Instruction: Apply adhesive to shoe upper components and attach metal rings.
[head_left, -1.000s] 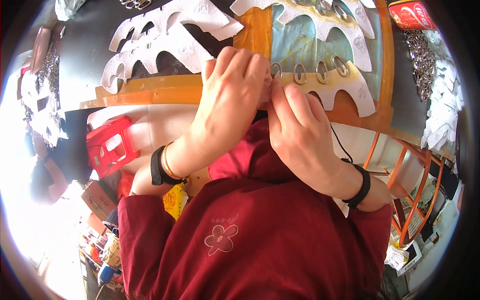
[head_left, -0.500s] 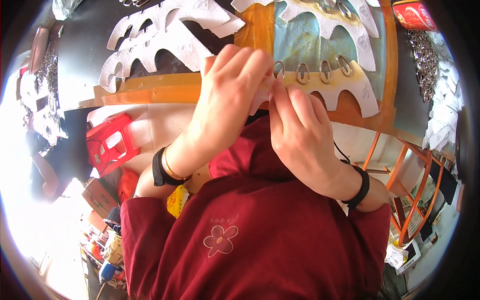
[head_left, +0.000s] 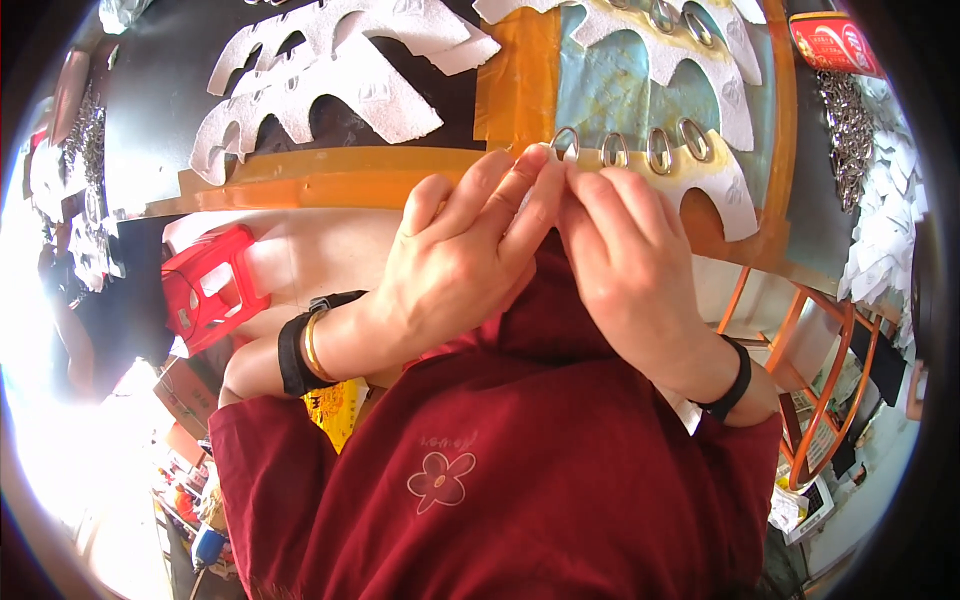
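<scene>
A white scalloped strip (head_left: 726, 190), yellowish along its upper edge, lies at the table's near edge with several oval metal rings (head_left: 660, 152) set along it. My left hand (head_left: 455, 240) and my right hand (head_left: 625, 250) meet at the strip's left part. Their fingertips pinch together just below the leftmost oval ring (head_left: 566, 140), which stands up behind them. Thumbs and fingers cover the piece between them, so the fold or tab there is mostly hidden. Both hands are closed, with the left index finger stretched toward the ring's base.
More white scalloped pieces (head_left: 375, 95) lie on the dark table at left; others with rings lie on the blue sheet (head_left: 610, 80). Orange tape (head_left: 320, 180) borders the near edge. A pile of metal rings (head_left: 845, 140) and a red box (head_left: 835, 43) sit right. A red stool (head_left: 215, 285) stands below left.
My left hand has come down and its fingers have straightened somewhat, uncovering the leftmost ring. My right hand stays close to the same spot. The view has shifted slightly.
</scene>
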